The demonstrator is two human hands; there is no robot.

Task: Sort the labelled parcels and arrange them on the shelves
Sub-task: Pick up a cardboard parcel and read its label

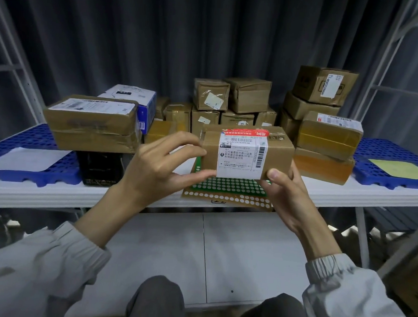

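From the head view, a person holds one parcel (247, 152) up in front of them with both hands, its white label (242, 155) turned toward the camera, just above the front edge of the white table (56, 194). The left hand (159, 165) pinches the parcel's left end, fingers (180, 138) curled over the top edge and the thumb under the bottom corner; the right hand (288, 191) cups the lower right corner, thumb pressed on the front face and the other fingers hidden behind the box. Below the parcel a green dotted sheet (228, 186) lies on a flat card at the table edge. More parcels wait behind: a stack at left (91, 123) on a black box (98, 167), a blue box (145, 106), a cluster in the middle (230, 99), and a leaning pile at right (325, 130). Blue trays (34, 139) lie at both ends of the table. It looks like the label is being read before sorting, so the task seems at an early stage. The grip is mostly at the ends and by fingertips, so a quick turn toward a shelf could let the box slip or rotate out. Swinging it right could clip the tilted right pile and topple its top box. Misreading the small print could send the parcel to the wrong shelf.
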